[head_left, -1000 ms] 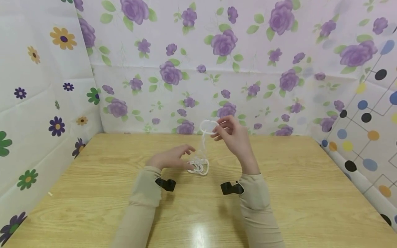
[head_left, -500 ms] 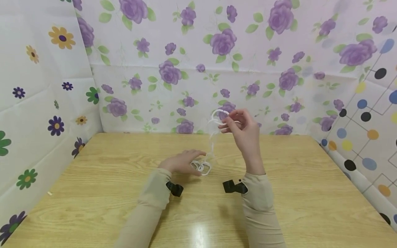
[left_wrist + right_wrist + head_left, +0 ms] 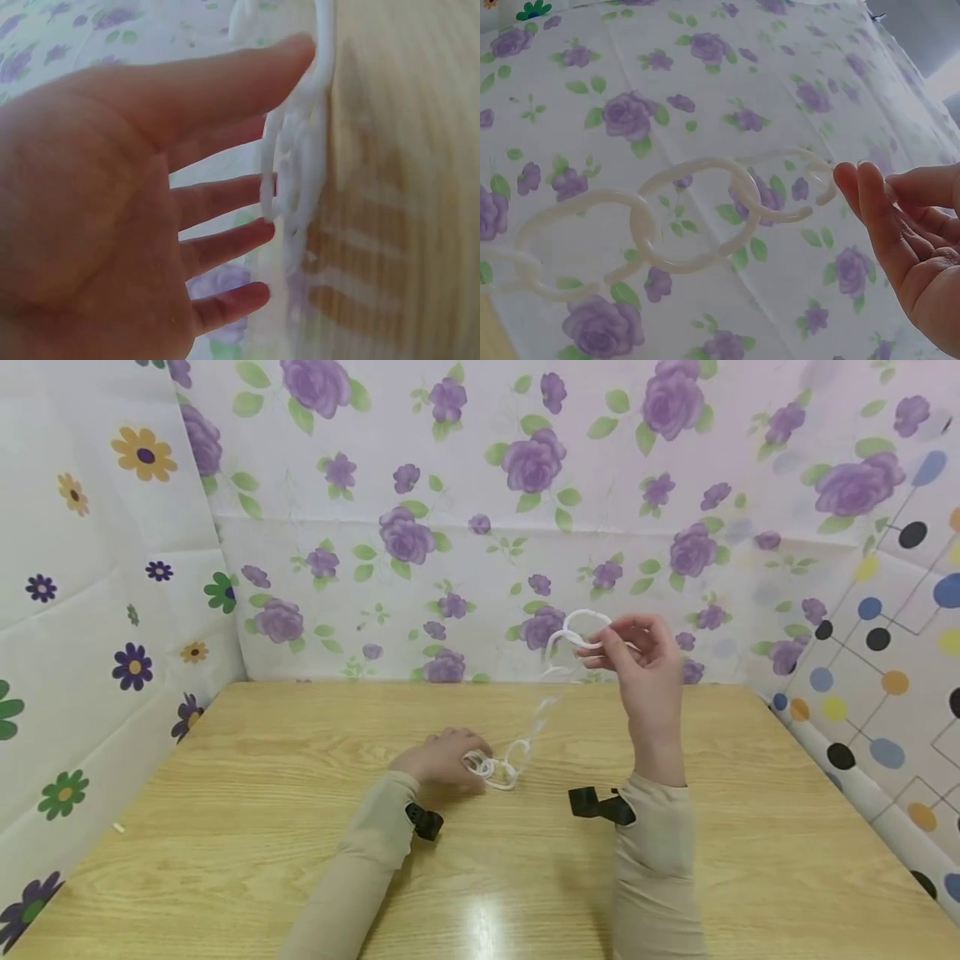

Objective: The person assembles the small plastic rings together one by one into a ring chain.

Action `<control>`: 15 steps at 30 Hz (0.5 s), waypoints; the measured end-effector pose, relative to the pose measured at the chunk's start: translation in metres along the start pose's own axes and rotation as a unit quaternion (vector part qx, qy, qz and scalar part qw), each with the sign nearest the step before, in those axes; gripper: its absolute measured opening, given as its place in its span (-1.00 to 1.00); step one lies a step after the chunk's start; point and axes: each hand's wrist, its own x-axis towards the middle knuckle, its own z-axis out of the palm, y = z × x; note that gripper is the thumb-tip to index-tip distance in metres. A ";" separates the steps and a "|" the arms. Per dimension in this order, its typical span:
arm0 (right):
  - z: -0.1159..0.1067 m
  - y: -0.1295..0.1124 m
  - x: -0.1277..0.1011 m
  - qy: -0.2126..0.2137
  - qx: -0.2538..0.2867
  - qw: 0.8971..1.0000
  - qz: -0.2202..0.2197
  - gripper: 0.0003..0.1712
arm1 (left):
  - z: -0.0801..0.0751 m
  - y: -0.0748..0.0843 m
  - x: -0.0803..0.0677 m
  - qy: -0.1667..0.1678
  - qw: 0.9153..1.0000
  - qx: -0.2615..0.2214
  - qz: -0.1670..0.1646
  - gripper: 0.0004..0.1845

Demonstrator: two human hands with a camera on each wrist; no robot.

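Here, your right hand [image 3: 641, 652] pinches the white chain [image 3: 540, 710] aloft, left hand [image 3: 442, 758] flat on its desk [image 3: 262, 793] end, floral walls [image 3: 480, 527] at twelve o'clock.

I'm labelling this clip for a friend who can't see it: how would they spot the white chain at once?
Start at the wooden table ringed by flowered walls. Near its middle the left hand rests flat on one end of the white plastic chain, while the right hand pinches the other end up in the air. It is the only white, linked thing there, strung slanting between the two hands.
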 end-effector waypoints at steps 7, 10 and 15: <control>-0.025 -0.010 0.010 -0.011 -0.013 1.000 -0.018 -0.90 | -0.007 -0.013 -0.006 0.009 1.000 0.002 0.009 -0.64; -0.041 -0.009 0.011 -0.005 -0.030 1.000 -0.009 -0.90 | -0.009 -0.015 -0.008 0.007 1.000 0.001 0.011 -0.67; -0.072 -0.002 0.011 0.014 -0.063 0.998 0.012 -0.88 | -0.010 -0.020 -0.015 0.006 1.000 -0.009 0.000 -0.62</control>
